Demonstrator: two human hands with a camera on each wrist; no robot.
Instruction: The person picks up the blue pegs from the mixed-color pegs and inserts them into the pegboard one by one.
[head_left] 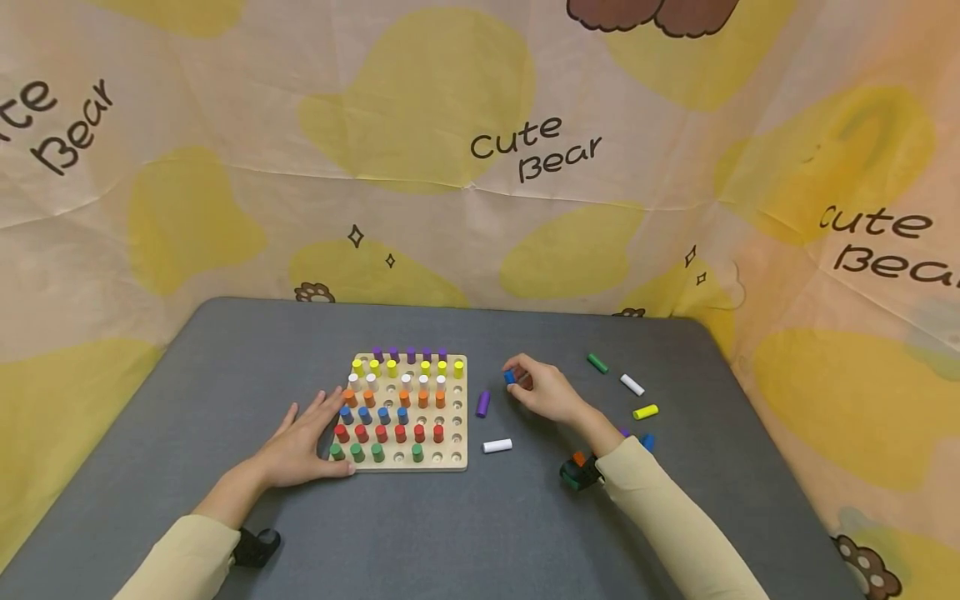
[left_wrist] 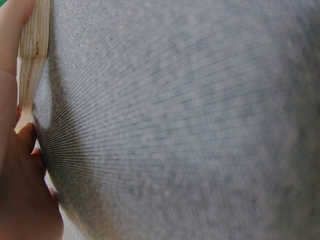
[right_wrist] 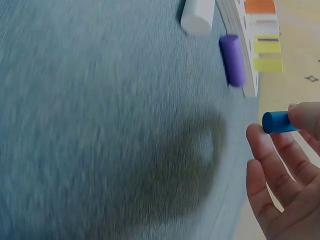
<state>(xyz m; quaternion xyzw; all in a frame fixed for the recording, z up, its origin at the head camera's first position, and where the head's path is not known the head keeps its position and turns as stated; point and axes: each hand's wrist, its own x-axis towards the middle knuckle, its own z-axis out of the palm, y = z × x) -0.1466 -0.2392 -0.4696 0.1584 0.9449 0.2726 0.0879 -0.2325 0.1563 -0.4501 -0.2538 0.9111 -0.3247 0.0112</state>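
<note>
A pale wooden pegboard (head_left: 461, 408) lies on the table, with rows of purple, yellow, white, orange, blue, red and green pegs standing in its holes. My left hand (head_left: 300, 446) rests at its left side, fingers outstretched along the edge and thumb at the front-left corner. In the left wrist view, that thumb lies against the board's layered side (left_wrist: 37, 45). To the right of the board, my right hand (head_left: 551, 390) pinches a blue peg (right_wrist: 277, 122) between thumb and fingers, raised over the table. A purple peg (head_left: 483, 404) and a white peg (head_left: 497, 446) lie between board and right hand.
Loose green (head_left: 597, 362), white (head_left: 632, 384) and yellow (head_left: 645, 412) pegs lie farther right. Another blue peg (head_left: 648, 442) is partly hidden by the right forearm, with more pegs near the black wrist strap (head_left: 581, 473). A printed cloth (head_left: 465, 250) hangs behind the grey table (head_left: 360, 533).
</note>
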